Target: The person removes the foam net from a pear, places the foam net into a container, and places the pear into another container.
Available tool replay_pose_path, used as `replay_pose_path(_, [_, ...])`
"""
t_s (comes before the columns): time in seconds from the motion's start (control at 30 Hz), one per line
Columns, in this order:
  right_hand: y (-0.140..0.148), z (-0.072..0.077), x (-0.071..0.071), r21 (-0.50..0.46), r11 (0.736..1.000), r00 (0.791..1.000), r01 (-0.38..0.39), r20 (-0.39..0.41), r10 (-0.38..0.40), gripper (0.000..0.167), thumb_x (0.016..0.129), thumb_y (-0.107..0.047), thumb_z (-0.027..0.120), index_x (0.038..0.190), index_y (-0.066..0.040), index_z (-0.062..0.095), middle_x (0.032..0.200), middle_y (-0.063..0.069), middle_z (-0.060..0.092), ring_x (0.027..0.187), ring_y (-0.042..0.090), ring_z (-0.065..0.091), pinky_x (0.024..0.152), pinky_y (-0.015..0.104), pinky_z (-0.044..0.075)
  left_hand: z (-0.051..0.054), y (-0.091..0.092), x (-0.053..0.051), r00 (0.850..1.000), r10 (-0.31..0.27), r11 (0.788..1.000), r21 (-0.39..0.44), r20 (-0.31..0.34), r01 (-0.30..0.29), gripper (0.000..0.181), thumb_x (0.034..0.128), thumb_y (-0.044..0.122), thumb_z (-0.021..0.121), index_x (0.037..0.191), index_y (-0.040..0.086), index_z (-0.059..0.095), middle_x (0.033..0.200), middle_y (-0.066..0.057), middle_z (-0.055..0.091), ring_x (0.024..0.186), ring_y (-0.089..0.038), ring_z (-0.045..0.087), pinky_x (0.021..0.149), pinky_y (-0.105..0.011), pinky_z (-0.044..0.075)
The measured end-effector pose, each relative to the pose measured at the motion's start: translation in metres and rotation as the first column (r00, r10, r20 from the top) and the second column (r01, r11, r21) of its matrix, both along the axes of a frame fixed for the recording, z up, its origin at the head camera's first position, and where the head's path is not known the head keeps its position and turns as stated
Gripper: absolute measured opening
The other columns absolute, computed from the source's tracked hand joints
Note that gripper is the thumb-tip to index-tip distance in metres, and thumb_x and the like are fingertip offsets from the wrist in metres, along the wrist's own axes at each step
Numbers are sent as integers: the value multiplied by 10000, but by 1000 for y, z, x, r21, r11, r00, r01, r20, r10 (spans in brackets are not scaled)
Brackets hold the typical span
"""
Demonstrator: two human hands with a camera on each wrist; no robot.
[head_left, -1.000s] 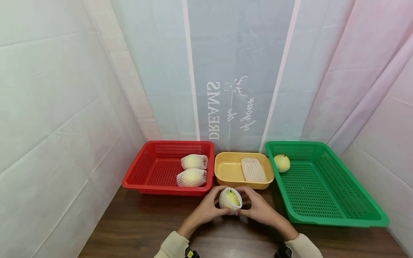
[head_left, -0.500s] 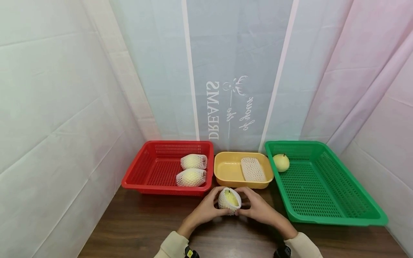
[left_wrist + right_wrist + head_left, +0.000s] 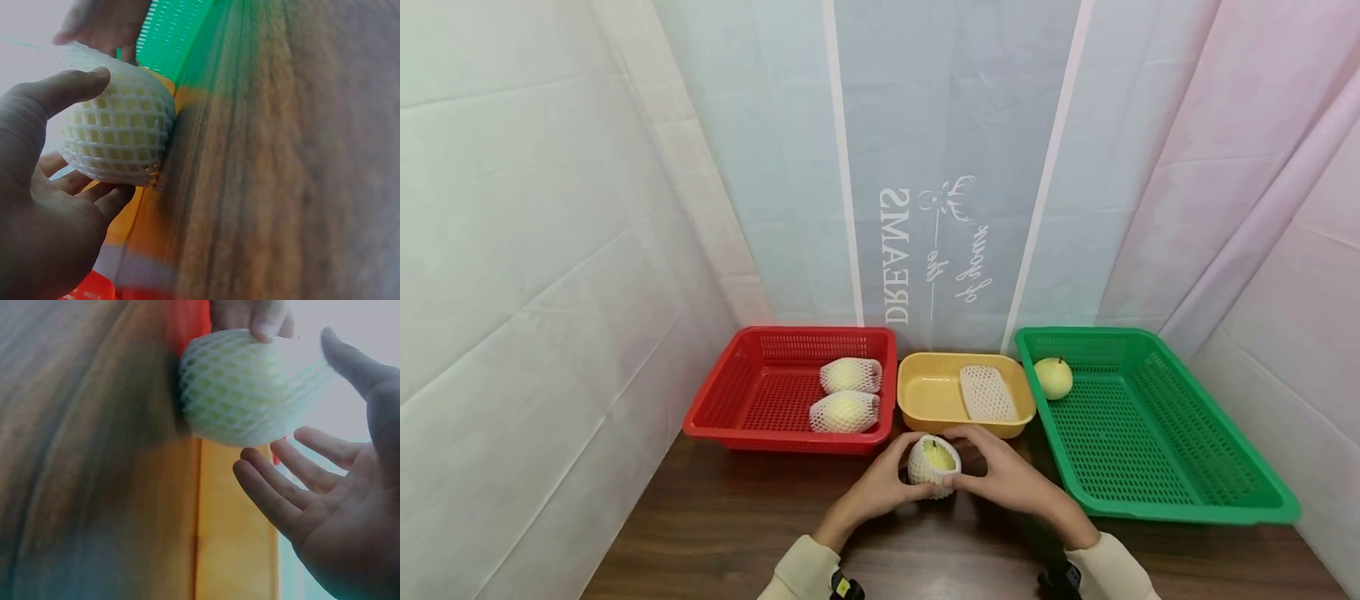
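A pale yellow pear in a white foam net sleeve [image 3: 934, 468] stands on the wooden table, its stem showing through the sleeve's opening at the top. My left hand [image 3: 883, 482] holds it from the left; in the left wrist view the thumb [image 3: 81, 85] lies on the net and the fingers reach round the other side. My right hand [image 3: 1003, 475] is at the pear's right. In the right wrist view that hand [image 3: 350, 494] has its fingers spread and extended near the net, gripping nothing; whether its thumb touches the sleeve I cannot tell.
At the back left, a red basket [image 3: 722, 425] holds two net-covered pears [image 3: 844, 412]. Behind the hands, a yellow tray [image 3: 925, 417] contains a flat foam net [image 3: 988, 393]. A green basket [image 3: 1157, 450] at the right holds one bare pear [image 3: 1053, 379]. Curtains stand behind.
My right hand has loosened from the sleeved pear and drawn slightly to the right, its fingers spreading. The left hand and the pear have stayed nearly where they were.
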State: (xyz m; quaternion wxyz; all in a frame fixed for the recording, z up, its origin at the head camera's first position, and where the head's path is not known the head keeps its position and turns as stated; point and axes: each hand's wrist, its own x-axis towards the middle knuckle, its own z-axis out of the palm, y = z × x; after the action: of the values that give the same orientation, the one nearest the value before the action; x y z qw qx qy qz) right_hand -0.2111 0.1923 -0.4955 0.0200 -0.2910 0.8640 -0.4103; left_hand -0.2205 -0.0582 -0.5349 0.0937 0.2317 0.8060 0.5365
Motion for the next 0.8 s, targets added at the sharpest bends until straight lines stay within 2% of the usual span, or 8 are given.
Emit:
replay_pose_path(0.07, [-3,4,0,-9,1000,1000,23,-8,-23,566,986,-437,761,1421,-121,582,1361,19,647,1193,231,697,971,418,600,0,0,0,1000,-1,1000,3,-2,1,749,888,235,881,1525,183,491,1487,-31,558,1401,-225,557,1127,-363,496])
replay_pose_path(0.17, [-9,8,0,-59,998,998,34,-59,-37,401,1013,-381,737,1332,-155,649,1276,-25,674,1110,168,711,921,383,613,0,0,0,1000,-5,1000,13,1,5,748,889,221,880,1526,172,492,1494,-40,557,1404,-239,557,1126,-377,496])
replay_pose_path(0.27, [-16,12,1,-99,995,983,11,-180,-28,184,1013,-253,748,1186,-194,722,1203,-38,679,1039,117,683,866,357,606,0,0,1,1000,-4,1000,13,8,4,742,892,230,880,1524,195,494,1503,-20,552,1396,-225,558,1124,-377,495])
replay_pose_path(0.33, [-19,14,2,-92,996,961,-3,-275,-23,106,983,-190,778,1081,-225,757,1186,-30,676,1050,116,637,858,337,574,0,0,2,1000,-5,1000,7,14,5,740,893,246,880,1524,220,493,1507,-2,547,1389,-211,557,1114,-373,499])
replay_pose_path(0.43, [-24,18,4,-27,999,924,22,-382,-30,135,928,-146,833,972,-263,780,1207,-22,669,1110,157,574,858,330,516,1,1,2,1000,-2,1000,-11,16,2,737,897,280,877,1526,250,494,1513,22,544,1385,-194,551,1102,-367,501])
replay_pose_path(0.53, [-28,19,6,44,995,898,84,-437,-57,165,884,-137,875,924,-270,786,1214,-27,673,1126,187,556,845,320,492,1,1,1,1000,-3,1000,-27,0,3,740,898,291,876,1531,246,495,1521,18,542,1393,-194,543,1106,-370,497])
replay_pose_path(0.7, [-30,19,7,96,981,856,167,-507,-96,179,850,-98,898,943,-211,795,1197,-7,685,1059,157,548,803,313,515,0,2,1,1000,-6,999,-32,-20,6,745,893,281,881,1531,233,500,1519,3,548,1391,-197,544,1113,-363,492])
replay_pose_path(0.8, [-30,20,6,110,976,842,187,-529,-101,203,841,-87,902,990,-181,801,1197,2,683,1037,132,537,785,305,518,1,2,1,1000,-6,1000,-23,-22,6,744,889,271,884,1527,224,505,1516,-2,551,1394,-209,548,1123,-368,488])
